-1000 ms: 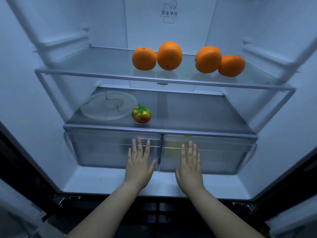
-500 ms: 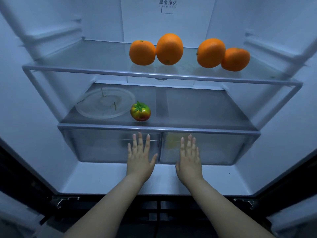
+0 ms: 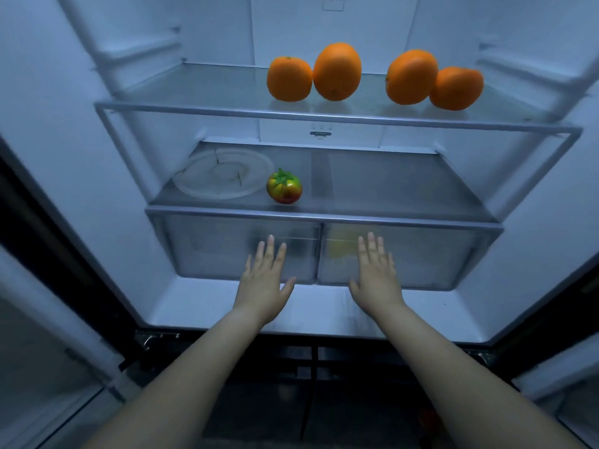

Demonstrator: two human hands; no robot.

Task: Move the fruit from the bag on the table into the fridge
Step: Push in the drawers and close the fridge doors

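Both hands are held out flat before the open fridge [image 3: 81,157], and nothing is carried. The left hand [image 3: 264,280] is spread, fingers straight, in front of the left drawer [image 3: 207,251]; the right hand [image 3: 376,277] is spread likewise before the right drawer [image 3: 434,254]. Whether the drawer fronts are touched cannot be told.

Four oranges [image 3: 337,71] are lined along the top shelf [image 3: 194,89] in two close pairs, probably set back from the edge so that nothing rolls out. A red-and-green fruit [image 3: 284,186] is seen on the lower shelf [image 3: 389,186], just beside a clear plate [image 3: 223,173].

From this the stowing is judged done, or nearly so. Something yellow is glimpsed through the right drawer, too blurred to be named. The bag and the counter are out of view, and the doors are cut off at both sides.
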